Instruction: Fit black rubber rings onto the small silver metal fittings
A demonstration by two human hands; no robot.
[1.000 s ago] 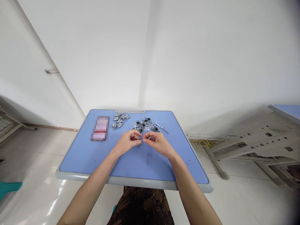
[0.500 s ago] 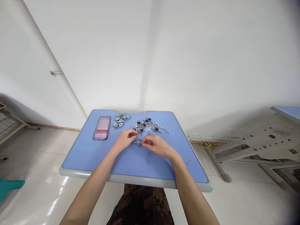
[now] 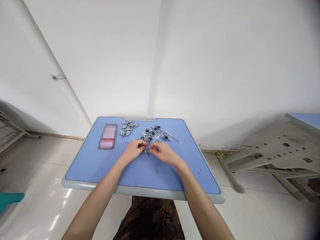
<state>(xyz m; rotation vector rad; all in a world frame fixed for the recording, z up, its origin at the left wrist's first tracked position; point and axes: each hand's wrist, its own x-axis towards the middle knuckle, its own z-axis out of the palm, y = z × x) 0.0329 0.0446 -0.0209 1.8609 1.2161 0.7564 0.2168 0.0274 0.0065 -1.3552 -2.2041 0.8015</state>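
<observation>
Both hands work close together over the blue desk (image 3: 155,176). My left hand (image 3: 135,148) has its thumb and fingertips pinched; what they hold, if anything, is too small to make out. My right hand (image 3: 162,152) is curled with thumb and index finger closed, its tips beside a small metal part (image 3: 147,152) lying just under the fingers. Behind the hands spreads a pile of small metal parts with black round pieces (image 3: 150,132). A second group of silvery metal parts (image 3: 128,126) sits to the left of that pile.
A phone (image 3: 108,136) with a blurred screen lies at the desk's left. A thin screwdriver (image 3: 173,136) rests right of the pile. White wall (image 3: 120,66) rises behind the desk. Another desk frame (image 3: 270,160) stands at the right, and a yellow cable (image 3: 217,156) lies on the floor.
My right hand has moved slightly left and up, bringing its fingertips nearer to my left hand. My left hand has shifted a little inward over the metal part.
</observation>
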